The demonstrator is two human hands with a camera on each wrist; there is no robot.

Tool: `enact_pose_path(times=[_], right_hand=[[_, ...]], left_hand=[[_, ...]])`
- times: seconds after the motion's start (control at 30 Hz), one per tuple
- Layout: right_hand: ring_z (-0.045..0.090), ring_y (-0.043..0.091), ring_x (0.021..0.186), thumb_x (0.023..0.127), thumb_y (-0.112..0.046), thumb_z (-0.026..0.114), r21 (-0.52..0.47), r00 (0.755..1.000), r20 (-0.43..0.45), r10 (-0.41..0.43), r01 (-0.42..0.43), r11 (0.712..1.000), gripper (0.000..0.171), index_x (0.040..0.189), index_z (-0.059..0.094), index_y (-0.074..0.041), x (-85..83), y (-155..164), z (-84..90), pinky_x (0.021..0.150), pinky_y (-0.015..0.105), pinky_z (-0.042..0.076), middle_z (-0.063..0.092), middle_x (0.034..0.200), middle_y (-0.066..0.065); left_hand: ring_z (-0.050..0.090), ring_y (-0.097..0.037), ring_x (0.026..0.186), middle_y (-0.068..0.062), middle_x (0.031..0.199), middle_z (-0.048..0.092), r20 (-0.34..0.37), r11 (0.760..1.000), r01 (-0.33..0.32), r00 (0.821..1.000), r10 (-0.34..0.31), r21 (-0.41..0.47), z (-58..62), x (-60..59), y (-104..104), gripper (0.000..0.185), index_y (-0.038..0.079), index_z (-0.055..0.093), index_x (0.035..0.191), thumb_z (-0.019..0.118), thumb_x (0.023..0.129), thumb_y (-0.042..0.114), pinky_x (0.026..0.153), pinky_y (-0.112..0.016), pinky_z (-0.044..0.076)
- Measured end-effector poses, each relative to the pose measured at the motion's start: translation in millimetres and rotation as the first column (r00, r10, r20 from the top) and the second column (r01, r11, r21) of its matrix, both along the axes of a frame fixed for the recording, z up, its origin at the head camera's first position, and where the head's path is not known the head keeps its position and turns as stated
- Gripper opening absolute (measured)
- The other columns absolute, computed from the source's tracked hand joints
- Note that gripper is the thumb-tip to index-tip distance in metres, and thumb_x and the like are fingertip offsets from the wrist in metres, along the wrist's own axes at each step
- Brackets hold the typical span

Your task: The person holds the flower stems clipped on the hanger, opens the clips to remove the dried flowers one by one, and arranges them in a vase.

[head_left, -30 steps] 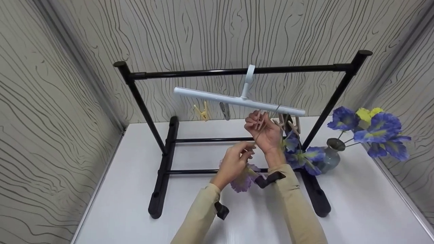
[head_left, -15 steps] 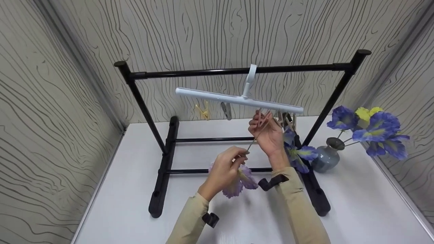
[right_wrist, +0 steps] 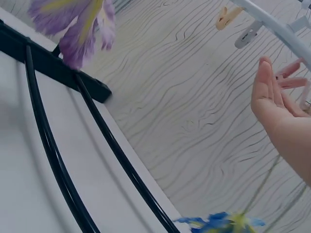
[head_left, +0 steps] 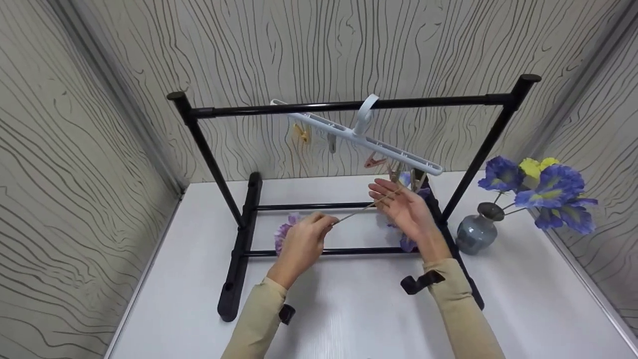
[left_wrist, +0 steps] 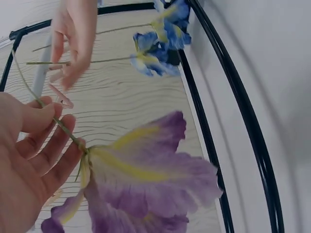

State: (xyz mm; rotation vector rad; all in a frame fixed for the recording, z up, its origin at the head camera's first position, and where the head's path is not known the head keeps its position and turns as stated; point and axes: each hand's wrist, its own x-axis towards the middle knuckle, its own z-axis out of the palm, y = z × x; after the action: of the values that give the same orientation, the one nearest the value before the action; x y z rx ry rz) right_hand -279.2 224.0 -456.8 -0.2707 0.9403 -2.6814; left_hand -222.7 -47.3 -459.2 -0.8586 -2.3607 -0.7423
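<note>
My left hand (head_left: 305,244) pinches the thin stem of a purple artificial iris (left_wrist: 146,179) just behind its bloom. The stem points up and right toward my right hand (head_left: 408,214), whose fingers are extended with the palm turned up; the stem's end overlaps those fingers in the head view, and I cannot tell whether they touch. Above, a pink clothespin (head_left: 374,161) hangs from a pale blue clip hanger (head_left: 344,132) with nothing in its jaws. Blue irises (left_wrist: 153,56) hang by their stems at the hanger's right end, partly hidden behind my right hand.
The hanger hooks over the top bar of a black rack (head_left: 299,107). A yellow clothespin (head_left: 302,133) and a grey clothespin (head_left: 332,143) hang on its left half. To the right, a grey-blue vase (head_left: 476,235) holds blue and yellow flowers (head_left: 551,187).
My left hand has drawn the purple iris left and away from the pink clothespin. My right hand has released that clothespin and moved down and right, fingers opening. The hanger has swung and turned.
</note>
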Motion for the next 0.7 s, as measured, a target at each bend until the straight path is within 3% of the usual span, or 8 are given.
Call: enact_pose_path(times=[0.1, 0.2, 0.3, 0.4, 0.5, 0.6, 0.7], right_hand=[[0.065, 0.032, 0.116, 0.116, -0.020, 0.027, 0.129, 0.993, -0.093, 0.076, -0.064, 0.990, 0.047, 0.128, 0.064, 0.006, 6.2, 11, 4.9, 0.103, 0.039, 0.051, 0.067, 0.123, 0.022], [0.066, 0.031, 0.117, 0.115, -0.015, 0.030, 0.313, 0.961, -0.191, 0.198, -0.132, 0.941, 0.042, 0.130, 0.064, 0.006, 11.5, 22, 9.3, 0.103, 0.040, 0.052, 0.070, 0.123, 0.019], [0.067, 0.028, 0.115, 0.113, -0.009, 0.039, 0.540, 0.921, -0.224, 0.319, -0.155, 0.828, 0.034, 0.131, 0.065, 0.005, 16.3, 30, 14.1, 0.100, 0.039, 0.054, 0.072, 0.121, 0.015], [0.071, 0.023, 0.105, 0.107, -0.006, 0.053, 0.731, 0.892, -0.200, 0.406, -0.140, 0.668, 0.027, 0.128, 0.067, 0.006, 20.9, 33, 19.3, 0.093, 0.035, 0.057, 0.075, 0.113, 0.010], [0.071, 0.017, 0.091, 0.102, -0.007, 0.064, 0.848, 0.868, -0.170, 0.466, -0.112, 0.518, 0.027, 0.122, 0.068, 0.009, 24.4, 31, 23.3, 0.081, 0.029, 0.058, 0.076, 0.104, 0.009], [0.069, 0.013, 0.082, 0.099, -0.006, 0.067, 0.891, 0.844, -0.141, 0.518, -0.119, 0.437, 0.027, 0.119, 0.068, 0.012, 27.2, 25, 24.6, 0.074, 0.025, 0.057, 0.075, 0.098, 0.011], [0.067, 0.011, 0.074, 0.098, -0.002, 0.066, 0.892, 0.819, -0.118, 0.561, -0.161, 0.422, 0.027, 0.120, 0.066, 0.013, 29.8, 19, 23.7, 0.069, 0.023, 0.056, 0.073, 0.096, 0.015]], left_hand=[[0.067, -0.019, 0.076, -0.005, 0.095, 0.070, -0.080, 0.997, -0.012, 0.997, 0.006, -0.078, 0.4, -2.4, -5, 0.022, 0.010, 0.076, 0.105, 0.073, 0.091, -0.007, 0.059, -0.032, 0.057], [0.066, -0.020, 0.075, -0.006, 0.093, 0.068, -0.149, 0.988, -0.021, 0.989, -0.002, -0.150, 1.2, -4.1, -8, 0.032, 0.010, 0.076, 0.102, 0.074, 0.083, -0.016, 0.055, -0.029, 0.054], [0.066, -0.019, 0.076, -0.006, 0.090, 0.067, -0.211, 0.976, -0.035, 0.977, -0.011, -0.214, 1.6, -5.5, -7, 0.038, 0.010, 0.077, 0.099, 0.074, 0.076, -0.020, 0.055, -0.027, 0.053], [0.066, -0.019, 0.078, -0.005, 0.088, 0.065, -0.269, 0.961, -0.060, 0.963, -0.015, -0.269, 1.2, -6.0, -5, 0.036, 0.011, 0.077, 0.096, 0.077, 0.074, -0.018, 0.058, -0.028, 0.055], [0.066, -0.018, 0.080, -0.004, 0.088, 0.064, -0.311, 0.945, -0.084, 0.950, -0.019, -0.316, 1.4, -5.2, -1, 0.030, 0.012, 0.077, 0.095, 0.080, 0.078, -0.013, 0.064, -0.029, 0.057], [0.065, -0.018, 0.081, -0.003, 0.088, 0.063, -0.350, 0.927, -0.108, 0.936, -0.026, -0.358, 2.6, -3.9, 3, 0.023, 0.013, 0.076, 0.094, 0.080, 0.083, -0.007, 0.067, -0.031, 0.059], [0.064, -0.018, 0.083, -0.003, 0.090, 0.062, -0.409, 0.909, -0.139, 0.912, -0.037, -0.393, 3.4, -3.5, 7, 0.019, 0.014, 0.073, 0.093, 0.079, 0.086, -0.002, 0.069, -0.032, 0.059]])
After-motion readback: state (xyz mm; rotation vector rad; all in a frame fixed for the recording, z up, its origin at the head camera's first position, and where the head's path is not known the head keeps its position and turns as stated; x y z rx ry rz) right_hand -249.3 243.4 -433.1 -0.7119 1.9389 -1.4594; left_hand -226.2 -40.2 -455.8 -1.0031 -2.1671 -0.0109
